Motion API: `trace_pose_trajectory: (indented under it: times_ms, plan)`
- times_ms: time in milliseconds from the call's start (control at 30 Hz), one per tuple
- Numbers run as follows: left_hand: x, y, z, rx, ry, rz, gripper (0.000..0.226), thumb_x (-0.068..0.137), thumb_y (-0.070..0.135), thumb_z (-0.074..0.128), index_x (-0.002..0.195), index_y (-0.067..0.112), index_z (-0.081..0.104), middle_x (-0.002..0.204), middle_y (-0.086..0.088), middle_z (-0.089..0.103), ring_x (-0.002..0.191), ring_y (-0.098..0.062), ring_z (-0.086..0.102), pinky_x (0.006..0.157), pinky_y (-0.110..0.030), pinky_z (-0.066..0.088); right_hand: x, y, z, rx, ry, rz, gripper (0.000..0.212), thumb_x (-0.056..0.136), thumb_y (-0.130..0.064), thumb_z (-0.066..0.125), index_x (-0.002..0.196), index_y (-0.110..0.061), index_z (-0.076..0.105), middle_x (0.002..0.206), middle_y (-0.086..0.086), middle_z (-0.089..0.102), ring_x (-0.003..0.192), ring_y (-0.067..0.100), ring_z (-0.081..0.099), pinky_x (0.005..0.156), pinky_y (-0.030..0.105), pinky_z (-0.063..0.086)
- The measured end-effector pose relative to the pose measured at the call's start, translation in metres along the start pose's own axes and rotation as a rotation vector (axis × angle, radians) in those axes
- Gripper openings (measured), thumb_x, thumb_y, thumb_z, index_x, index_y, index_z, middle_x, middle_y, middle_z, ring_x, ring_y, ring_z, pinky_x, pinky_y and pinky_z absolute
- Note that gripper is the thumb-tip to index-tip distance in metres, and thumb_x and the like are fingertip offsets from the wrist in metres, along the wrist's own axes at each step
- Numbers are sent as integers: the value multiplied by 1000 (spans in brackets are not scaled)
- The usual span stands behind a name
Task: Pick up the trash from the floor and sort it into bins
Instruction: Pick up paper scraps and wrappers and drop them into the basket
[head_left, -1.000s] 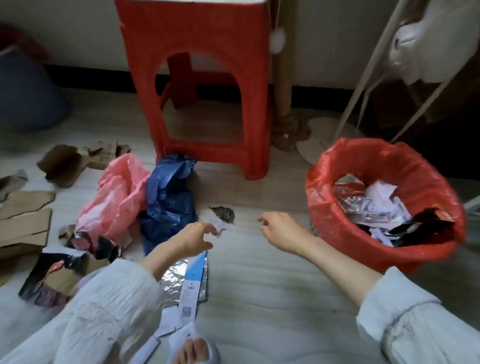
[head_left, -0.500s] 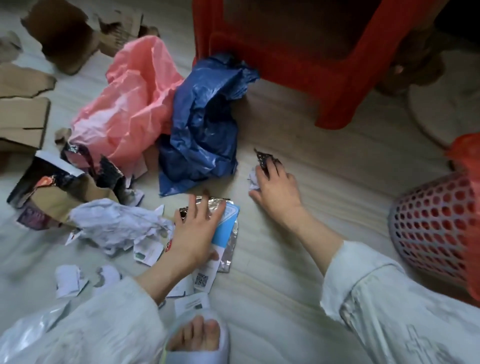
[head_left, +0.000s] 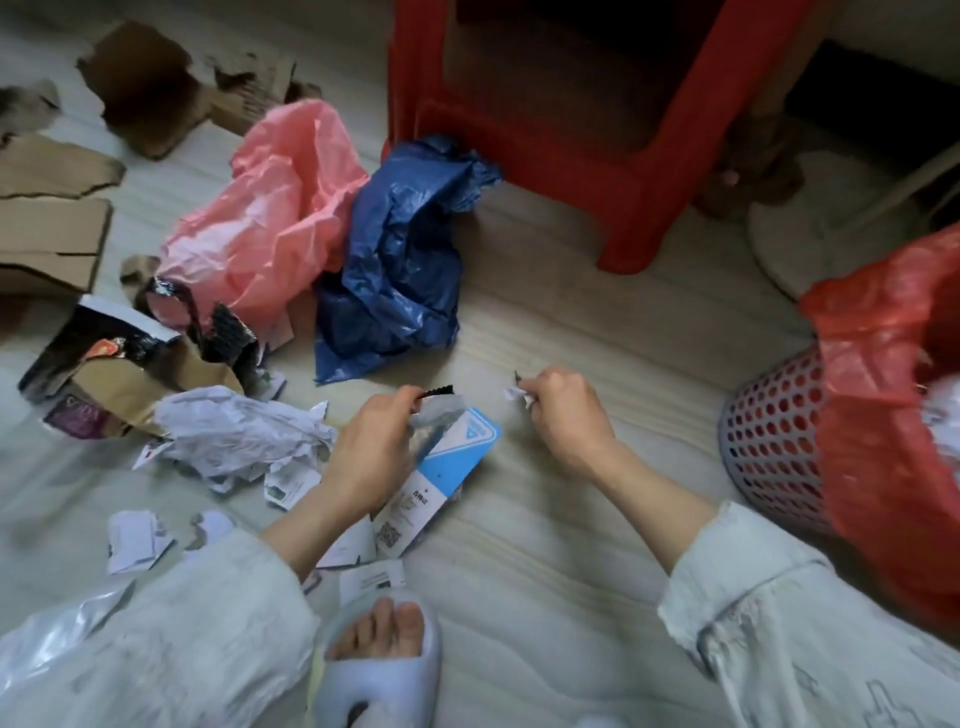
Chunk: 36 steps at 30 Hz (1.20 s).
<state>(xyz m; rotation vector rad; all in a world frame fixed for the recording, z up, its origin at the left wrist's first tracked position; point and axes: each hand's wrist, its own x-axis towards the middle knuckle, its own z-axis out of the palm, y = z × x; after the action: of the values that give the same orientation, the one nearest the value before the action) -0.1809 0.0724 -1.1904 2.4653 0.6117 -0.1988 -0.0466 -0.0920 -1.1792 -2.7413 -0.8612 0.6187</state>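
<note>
My left hand (head_left: 370, 453) grips a silver foil wrapper with a blue-and-white card (head_left: 451, 457) and lifts its top edge off the floor. My right hand (head_left: 567, 415) is curled round small scraps of white paper and dark foil (head_left: 515, 392), just above the floor. A perforated grey bin with a red liner (head_left: 769, 441) stands at the right, with white paper inside. Crumpled white paper (head_left: 234, 431) lies left of my left hand. A pink plastic bag (head_left: 270, 218) and a blue plastic bag (head_left: 400, 260) lie further back.
A red plastic stool (head_left: 639, 171) stands behind the bags. Torn cardboard pieces (head_left: 52, 228) and a torn dark package (head_left: 104, 364) lie at the left. Small paper scraps (head_left: 132, 540) lie near my sleeve. My slippered foot (head_left: 379, 660) is at the bottom centre.
My left hand has closed on the foil wrapper and card and raised them. My right hand has picked up the small scraps and lifted off the floor. The view shifted slightly right.
</note>
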Motion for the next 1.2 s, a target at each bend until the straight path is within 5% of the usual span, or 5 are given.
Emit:
trace_pose_trajectory:
  times_ms: [100,267,800,1067,1200]
  plan:
    - [-1,26,-28,-54,65,26,7,82,3,55,86,8,53,90,-14,61,87,-34,55,64,-33,34,-26,-3,-39,70,23,67,29,83,0,47,97,-11,69,100,20,64,96,36,58,66,30,34]
    - [-20,94,-91,-259,138,14,35,79,2,56,58,17,33,58,1,44,65,-24,44,51,-31,25,-85,-13,-126,136,161,117,32,86,-3,47,102,-15,72,99,18,67,96,37,59,68,29,39]
    - [-63,365,-118,-426,41,477,9,81,4,51,86,10,54,77,2,55,78,-19,51,64,-25,35,-252,111,-252,496,906,583,16,90,-11,50,76,-9,57,72,9,55,70,30,47,57,32,24]
    - [-12,429,-15,-247,122,716,39,87,2,47,123,16,53,112,-9,50,105,-24,51,90,-31,42,-227,196,-219,527,778,580,41,88,-9,57,128,-14,55,131,4,57,120,21,52,94,20,36]
    - [-3,430,28,38,-175,735,33,84,8,52,116,13,60,110,-11,63,103,-29,59,87,-38,47,-226,211,-196,465,680,531,42,88,-2,52,128,-13,55,131,6,57,119,26,55,106,34,40]
